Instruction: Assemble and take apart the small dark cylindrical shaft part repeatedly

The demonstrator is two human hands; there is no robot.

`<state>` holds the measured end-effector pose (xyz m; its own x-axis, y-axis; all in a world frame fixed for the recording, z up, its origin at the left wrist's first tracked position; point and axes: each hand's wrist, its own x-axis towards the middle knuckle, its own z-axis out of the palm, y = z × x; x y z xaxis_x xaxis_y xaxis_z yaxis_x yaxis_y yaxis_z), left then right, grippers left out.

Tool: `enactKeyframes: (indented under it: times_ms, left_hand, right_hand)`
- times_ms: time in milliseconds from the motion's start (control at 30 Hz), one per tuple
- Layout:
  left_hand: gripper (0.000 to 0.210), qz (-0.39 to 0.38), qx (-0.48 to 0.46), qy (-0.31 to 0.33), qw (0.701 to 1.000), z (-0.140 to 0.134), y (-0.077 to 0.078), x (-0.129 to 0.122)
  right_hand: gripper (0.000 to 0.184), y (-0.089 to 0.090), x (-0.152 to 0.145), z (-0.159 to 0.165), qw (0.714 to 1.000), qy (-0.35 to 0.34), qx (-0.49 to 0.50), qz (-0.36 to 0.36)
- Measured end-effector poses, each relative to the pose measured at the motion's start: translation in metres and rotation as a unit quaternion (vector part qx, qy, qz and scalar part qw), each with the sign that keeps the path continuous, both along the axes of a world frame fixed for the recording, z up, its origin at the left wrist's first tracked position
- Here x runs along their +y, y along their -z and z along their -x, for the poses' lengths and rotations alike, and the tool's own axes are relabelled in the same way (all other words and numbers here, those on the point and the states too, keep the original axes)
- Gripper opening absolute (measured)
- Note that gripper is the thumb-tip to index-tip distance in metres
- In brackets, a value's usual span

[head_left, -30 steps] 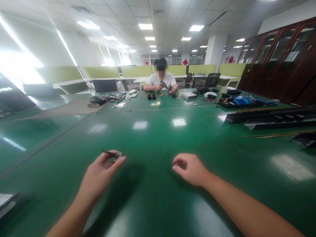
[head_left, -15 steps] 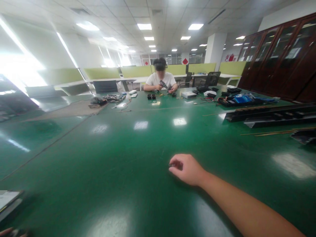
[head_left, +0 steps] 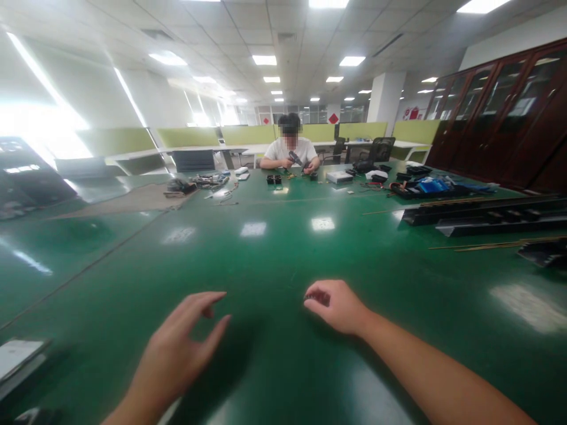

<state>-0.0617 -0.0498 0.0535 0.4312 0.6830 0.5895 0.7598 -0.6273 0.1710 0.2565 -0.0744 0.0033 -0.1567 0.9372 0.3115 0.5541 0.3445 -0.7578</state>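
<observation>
My right hand (head_left: 334, 304) rests on the green tabletop (head_left: 274, 265), its fingers curled round a small dark object (head_left: 309, 297). Only a bit of that object's edge shows at the fingertips, so its kind is not clear. To the left, my left hand (head_left: 181, 336) hangs above the table with thumb and fingers apart and nothing between them. Its shadow falls on the surface beside it. A gap of bare green tabletop separates the two hands.
Across the table a person (head_left: 290, 150) in a white shirt holds a power drill (head_left: 296, 158). Black metal channels (head_left: 482, 213) and thin rods lie at the right. Blue material (head_left: 432, 185) sits in a black tray. A flat white-topped item (head_left: 20, 357) is at the left edge.
My left hand has come up from the lower left corner into view, with its fingers spread. My right hand stays in place with the small dark object. The view has tipped slightly upward.
</observation>
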Motion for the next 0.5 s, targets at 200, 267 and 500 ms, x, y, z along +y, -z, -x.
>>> enactKeyframes:
  times_ms: [200, 267, 500]
  left_hand:
    - [0.034, 0.036, 0.150, 0.220, 0.963, -0.109, 0.016, 0.009]
    - [0.023, 0.039, 0.173, 0.233, 0.956, -0.128, 0.019, 0.008]
    - [0.020, -0.004, 0.149, 0.179, 0.972, -0.107, 0.016, 0.013]
  right_hand:
    - [0.015, 0.002, -0.001, 0.000, 0.999, -0.030, 0.031, 0.032]
    - [0.017, 0.004, -0.001, 0.000, 0.998, -0.043, 0.035, 0.040]
    - [0.019, 0.005, -0.001, 0.000, 0.997, -0.052, 0.020, 0.055]
